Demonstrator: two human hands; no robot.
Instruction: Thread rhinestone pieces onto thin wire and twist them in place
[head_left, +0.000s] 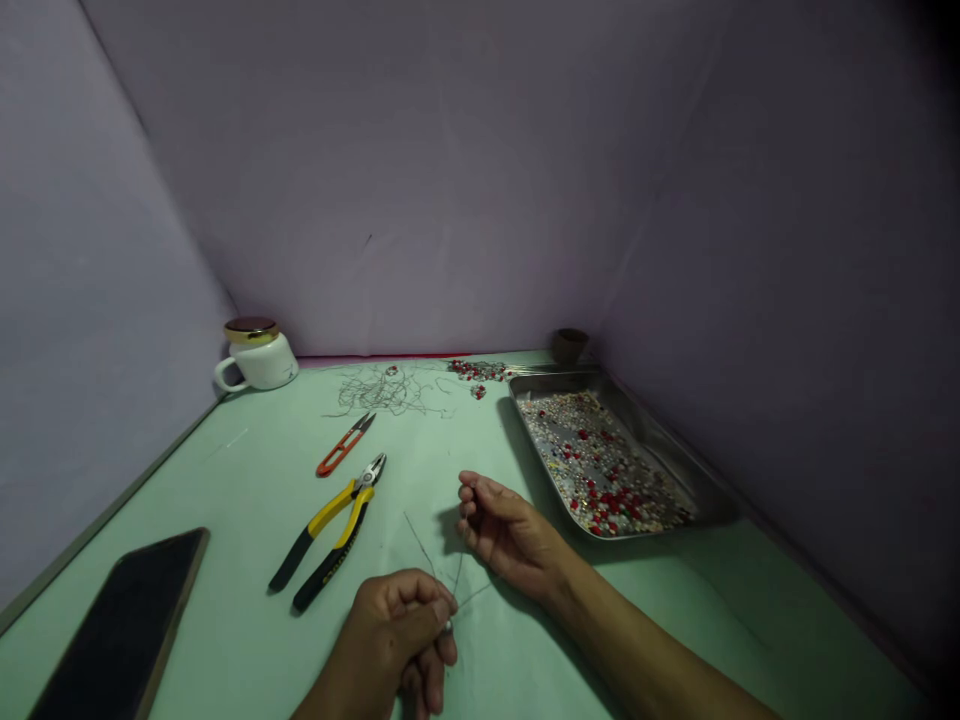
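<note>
Head view: thin, splayed wires

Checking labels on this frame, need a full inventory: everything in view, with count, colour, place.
tabletop: one, pale green, under everything
walls: three, greyish-lilac, left, back, right
tray: one, silver, right side
loose beads: many, mixed, red and pale, in tray
pliers: one, yellow-black, left of centre
snips: one, orange-red, beyond pliers
wire tangle: one, grey, far side
beaded pieces: several, red-silver, left of tray's far end
mug: one, white, dark-and-gold lid, far left
small container: one, brown, behind tray
phone: one, dark, near left
thin wires: about three, grey, near centre
left hand: one, bare, pinching thin wires
right hand: one, bare, fingers curled, grip unclear
</note>
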